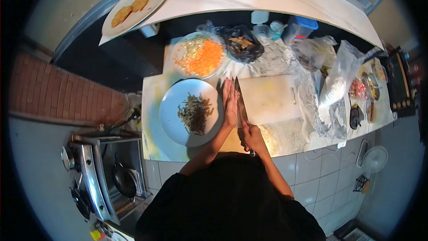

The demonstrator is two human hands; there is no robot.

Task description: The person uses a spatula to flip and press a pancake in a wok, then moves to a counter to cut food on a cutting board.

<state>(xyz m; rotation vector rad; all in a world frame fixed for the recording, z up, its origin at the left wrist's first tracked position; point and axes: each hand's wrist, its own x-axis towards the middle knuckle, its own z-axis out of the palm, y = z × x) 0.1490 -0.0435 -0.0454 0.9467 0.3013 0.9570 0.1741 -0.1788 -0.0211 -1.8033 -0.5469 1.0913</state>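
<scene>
In the head view my right hand (253,139) is wrapped round the handle of a kitchen knife (241,105), whose long blade points away from me. My left hand (230,103) lies alongside the blade with its fingers stretched out flat and holding nothing. Just left of it, a white plate (170,115) carries a heap of cut green bean pieces (194,114). The knife lies along the left edge of a pale cutting board (270,98).
Shredded carrot (203,58) and chopped vegetables fill a plate behind. A black plastic bag (249,53) sits beside it. A bag of white powder (335,82) stands right of the board. Fried pieces lie on a shelf plate (154,6). A stove (91,180) is at lower left.
</scene>
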